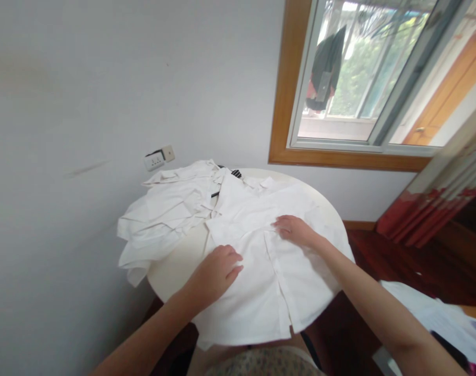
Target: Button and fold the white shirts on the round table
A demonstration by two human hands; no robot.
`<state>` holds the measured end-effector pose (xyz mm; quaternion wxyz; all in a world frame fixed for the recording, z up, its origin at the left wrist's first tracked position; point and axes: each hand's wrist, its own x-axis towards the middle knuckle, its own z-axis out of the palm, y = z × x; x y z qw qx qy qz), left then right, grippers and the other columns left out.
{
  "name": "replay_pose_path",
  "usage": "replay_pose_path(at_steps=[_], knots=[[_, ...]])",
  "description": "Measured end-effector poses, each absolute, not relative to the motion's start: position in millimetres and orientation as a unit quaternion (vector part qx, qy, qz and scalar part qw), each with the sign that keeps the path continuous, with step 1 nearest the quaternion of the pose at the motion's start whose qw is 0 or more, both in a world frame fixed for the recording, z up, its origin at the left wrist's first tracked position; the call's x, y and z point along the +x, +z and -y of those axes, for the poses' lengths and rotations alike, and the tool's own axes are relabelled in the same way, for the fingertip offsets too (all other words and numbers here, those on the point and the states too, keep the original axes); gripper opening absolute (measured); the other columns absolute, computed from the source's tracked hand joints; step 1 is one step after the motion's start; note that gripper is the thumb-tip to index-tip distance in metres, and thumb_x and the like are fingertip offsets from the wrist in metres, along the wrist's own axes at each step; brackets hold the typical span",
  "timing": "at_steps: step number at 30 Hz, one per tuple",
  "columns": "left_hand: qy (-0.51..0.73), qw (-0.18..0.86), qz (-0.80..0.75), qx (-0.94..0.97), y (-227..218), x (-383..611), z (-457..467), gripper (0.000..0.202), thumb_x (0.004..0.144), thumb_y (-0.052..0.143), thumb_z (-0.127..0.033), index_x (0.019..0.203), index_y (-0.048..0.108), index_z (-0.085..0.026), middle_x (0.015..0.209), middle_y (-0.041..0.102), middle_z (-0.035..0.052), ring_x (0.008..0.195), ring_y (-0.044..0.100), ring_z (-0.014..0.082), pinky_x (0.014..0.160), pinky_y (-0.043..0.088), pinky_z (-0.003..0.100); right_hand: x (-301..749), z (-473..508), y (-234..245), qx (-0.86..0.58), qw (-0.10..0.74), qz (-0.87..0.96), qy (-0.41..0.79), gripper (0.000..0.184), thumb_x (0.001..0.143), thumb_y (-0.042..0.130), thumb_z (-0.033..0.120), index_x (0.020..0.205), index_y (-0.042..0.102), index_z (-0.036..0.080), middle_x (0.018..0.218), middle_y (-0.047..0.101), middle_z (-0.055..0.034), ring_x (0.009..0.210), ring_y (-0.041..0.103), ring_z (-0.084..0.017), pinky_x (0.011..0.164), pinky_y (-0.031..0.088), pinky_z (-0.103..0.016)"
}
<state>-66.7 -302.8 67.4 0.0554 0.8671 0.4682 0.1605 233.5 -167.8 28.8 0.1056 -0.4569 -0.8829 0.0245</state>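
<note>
Left hand (221, 266): fingers loosely curved, thumb apart, gripping nothing visible; whether they touch cloth, I cannot tell.
Right hand (295, 230): fingers close together, nearly flat on the cloth, no grip visible.
White shirt (257, 277): spread beneath both hands' fingers, its opening running from between them toward the person.
White garments (165, 203): bunched beyond the left fingers, leftward.
Round table (173, 269): under the shirt.

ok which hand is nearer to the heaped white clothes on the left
Left. The left hand is to the right of the heaped white clothes and closer to the camera; the right hand is farther right, across the spread white garment.
</note>
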Motion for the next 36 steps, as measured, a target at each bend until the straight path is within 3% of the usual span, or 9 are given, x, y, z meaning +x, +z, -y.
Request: replay_pose_path(at_steps=[3, 6, 11, 17, 23, 26, 29, 31, 36], knots=[[0.127, 0.051, -0.419, 0.898, 43, -59, 298, 0.043, 0.092, 0.042, -0.040, 0.133, 0.049, -0.028, 0.141, 0.046, 0.0079, 0.131, 0.038, 0.0258, 0.110, 0.028, 0.047, 235, 197, 21, -0.431, 0.089, 0.897, 0.040, 0.052, 0.091, 0.039, 0.054, 0.138, 0.045, 0.032, 0.147, 0.039, -0.0047, 0.136, 0.032, -0.025, 0.109, 0.026, -0.049], [0.102, 0.071, -0.412, 0.903, 32, -61, 304, 0.056, 0.090, 0.043, -0.051, 0.142, 0.034, -0.034, 0.153, 0.028, 0.0048, 0.140, 0.023, 0.0278, 0.114, 0.012, 0.053, 230, 223, 16, -0.457, 0.092, 0.885, 0.014, 0.057, 0.092, 0.033, 0.057, 0.144, 0.033, 0.033, 0.153, 0.024, -0.0054, 0.141, 0.018, -0.027, 0.111, 0.013, -0.055], [0.090, 0.123, -0.388, 0.909, 43, -65, 308, 0.067, 0.081, 0.051, -0.061, 0.141, 0.034, -0.038, 0.155, 0.022, 0.0046, 0.141, 0.019, 0.0314, 0.113, 0.006, 0.057, 233, 233, 28, -0.477, 0.077, 0.875, 0.024, 0.055, 0.091, 0.035, 0.059, 0.140, 0.041, 0.036, 0.153, 0.027, -0.0034, 0.141, 0.018, -0.027, 0.112, 0.009, -0.055], [0.081, 0.192, -0.310, 0.928, 58, -69, 319, 0.057, 0.080, 0.056, -0.056, 0.134, 0.046, -0.040, 0.150, 0.034, 0.0011, 0.137, 0.031, 0.0272, 0.116, 0.012, 0.049, 281, 197, 36, -0.564, 0.089, 0.817, 0.081, 0.048, 0.095, 0.031, 0.053, 0.131, 0.053, 0.030, 0.147, 0.039, -0.0056, 0.139, 0.027, -0.025, 0.111, 0.018, -0.051], [0.030, 0.222, -0.304, 0.926, 64, -80, 337, 0.078, 0.071, 0.059, -0.065, 0.141, 0.037, -0.037, 0.153, 0.027, 0.0031, 0.140, 0.024, 0.0309, 0.115, 0.005, 0.053, 300, 182, 49, -0.495, 0.085, 0.835, 0.225, 0.050, 0.086, 0.043, 0.063, 0.121, 0.061, 0.033, 0.146, 0.040, -0.0029, 0.141, 0.018, -0.029, 0.111, 0.014, -0.056], [0.060, 0.255, -0.316, 0.912, 72, -81, 333, 0.075, 0.068, 0.063, -0.065, 0.135, 0.046, -0.037, 0.148, 0.037, 0.0033, 0.136, 0.032, 0.0308, 0.114, 0.012, 0.051, 311, 177, 53, -0.472, 0.147, 0.826, 0.271, 0.050, 0.091, 0.035, 0.057, 0.116, 0.065, 0.026, 0.138, 0.051, -0.0038, 0.135, 0.035, -0.026, 0.110, 0.026, -0.047], [0.104, 0.280, -0.350, 0.888, 87, -69, 316, 0.044, 0.080, 0.054, -0.059, 0.113, 0.066, -0.033, 0.124, 0.062, 0.0041, 0.121, 0.051, 0.0258, 0.108, 0.031, 0.042, 332, 163, 49, -0.527, 0.227, 0.795, 0.199, 0.046, 0.094, 0.032, 0.045, 0.116, 0.066, 0.022, 0.127, 0.061, -0.0052, 0.121, 0.052, -0.023, 0.104, 0.037, -0.039], [0.128, 0.245, -0.361, 0.891, 96, -47, 301, 0.041, 0.091, 0.038, -0.051, 0.103, 0.070, -0.027, 0.101, 0.070, 0.0064, 0.103, 0.059, 0.0229, 0.100, 0.038, 0.040, 346, 151, 43, -0.578, 0.211, 0.781, 0.104, 0.039, 0.092, 0.037, 0.035, 0.114, 0.067, 0.021, 0.120, 0.065, -0.0051, 0.113, 0.057, -0.022, 0.100, 0.040, -0.037], [0.121, 0.120, -0.186, 0.968, 86, 47, 287, 0.043, 0.089, 0.043, -0.051, 0.108, 0.065, -0.020, 0.106, 0.068, 0.0092, 0.102, 0.057, 0.0218, 0.092, 0.041, 0.035, 357, 130, 27, -0.583, 0.111, 0.804, 0.020, 0.032, 0.086, 0.047, 0.021, 0.108, 0.070, 0.022, 0.114, 0.067, -0.0048, 0.110, 0.057, -0.021, 0.100, 0.038, -0.034]])
